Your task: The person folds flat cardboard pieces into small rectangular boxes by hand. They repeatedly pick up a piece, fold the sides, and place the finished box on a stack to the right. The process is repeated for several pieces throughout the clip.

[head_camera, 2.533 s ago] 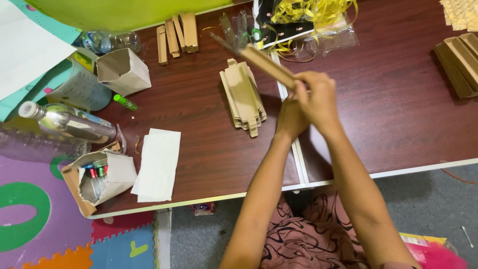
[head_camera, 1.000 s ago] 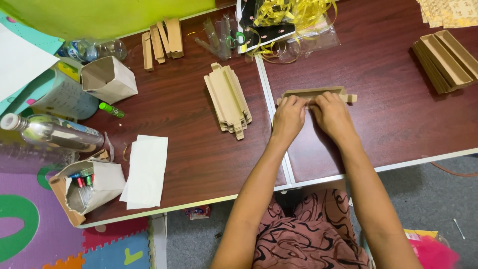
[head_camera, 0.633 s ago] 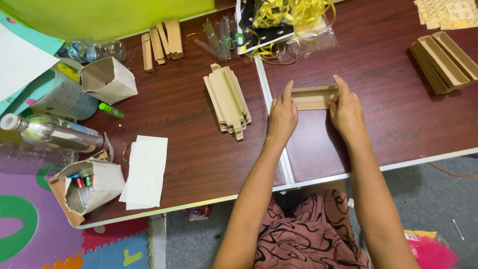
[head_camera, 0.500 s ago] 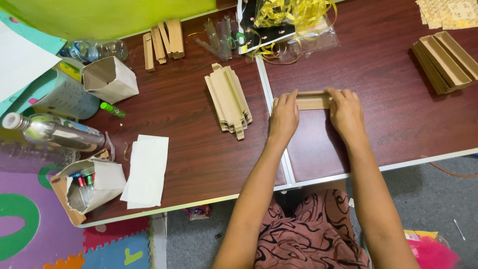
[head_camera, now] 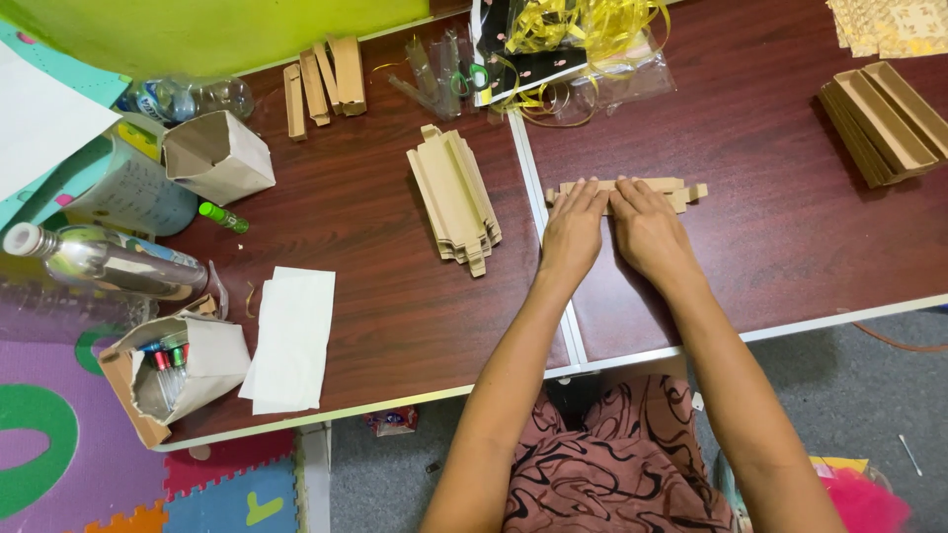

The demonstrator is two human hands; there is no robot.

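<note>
While both palms lay flat and side by side, the left hand and right hand pressed a folded cardboard strip against the dark tabletop, its long axis running left-right just beyond the fingertips, equally near both

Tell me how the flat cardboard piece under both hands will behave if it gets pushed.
The cardboard piece looks thin and flat, so it is probably light and would slide on the smooth table. It may spring open, since the left hand and right hand press it flat.
</note>
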